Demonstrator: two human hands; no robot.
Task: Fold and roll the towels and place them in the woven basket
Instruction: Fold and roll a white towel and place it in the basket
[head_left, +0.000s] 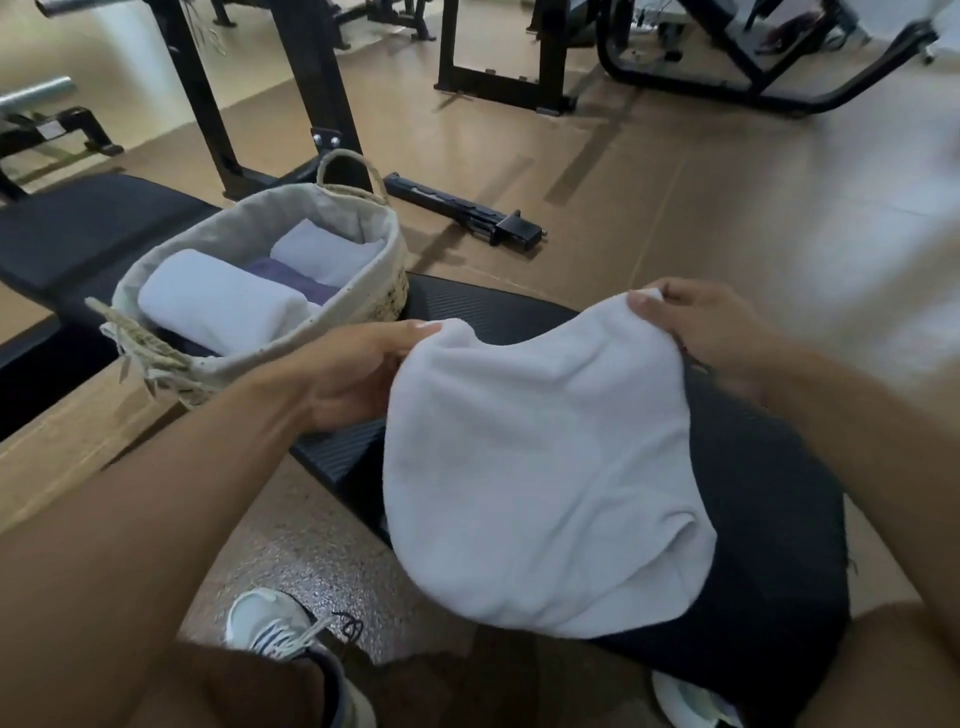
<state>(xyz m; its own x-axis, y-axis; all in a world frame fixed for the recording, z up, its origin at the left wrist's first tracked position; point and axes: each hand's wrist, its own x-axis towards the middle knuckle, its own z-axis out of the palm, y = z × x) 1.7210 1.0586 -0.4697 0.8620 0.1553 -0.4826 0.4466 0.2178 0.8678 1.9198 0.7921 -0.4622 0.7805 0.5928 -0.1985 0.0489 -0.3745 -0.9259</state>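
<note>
A white towel (540, 467) hangs in front of me over a black padded bench (769, 519). My left hand (358, 374) pinches its upper left corner and my right hand (711, 327) pinches its upper right corner, so the cloth sags between them. To the left on the bench stands the woven basket (260, 343) with a cloth liner. Inside it lie a rolled white towel (223, 301), a second white roll (322, 249) at the far end, and a purple towel (291, 278) between them.
Black gym machine frames (291, 93) stand behind the basket and across the back. A black bar part (462, 208) lies on the tan floor. My shoes (270, 623) rest on the speckled mat below the bench.
</note>
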